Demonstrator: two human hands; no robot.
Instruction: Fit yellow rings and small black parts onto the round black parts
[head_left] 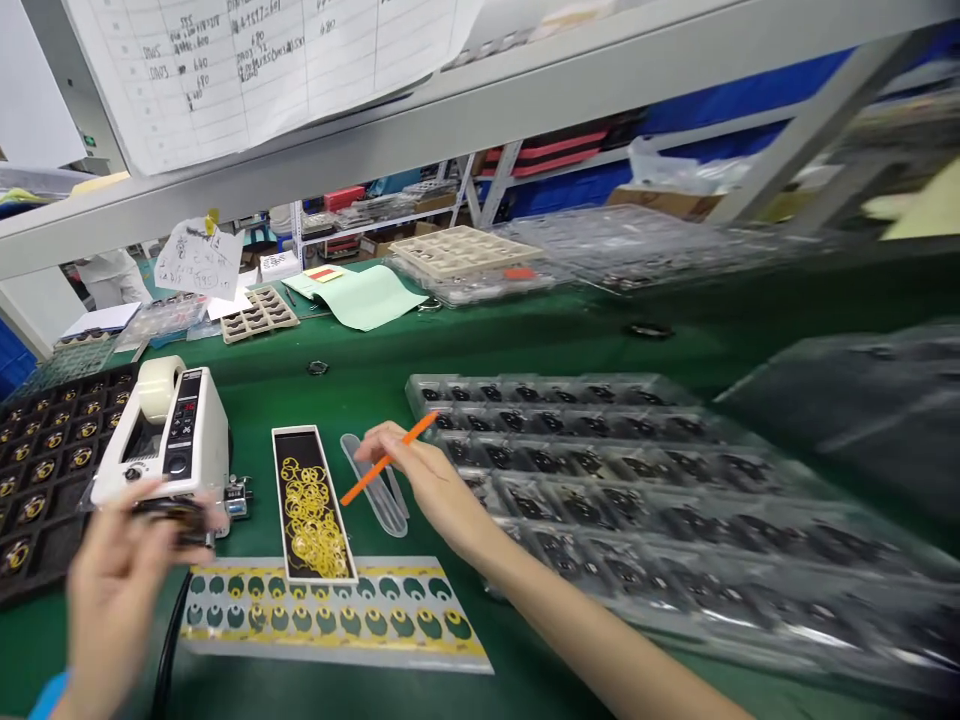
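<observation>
A strip of green table (360,385) gives passage between the tape dispenser (204,420) and the clear tray (420,386), with only a small dark ring (318,368) lying in it. Nearer, the narrow box (301,445), the right hand (412,465) and its slanted orange stick (365,482) crowd the middle, while the forearm bars the way across the clear tray's near left corner. Leftward, the upright dispenser and the left hand (124,560) obstruct reach to the black tray (60,545).
</observation>
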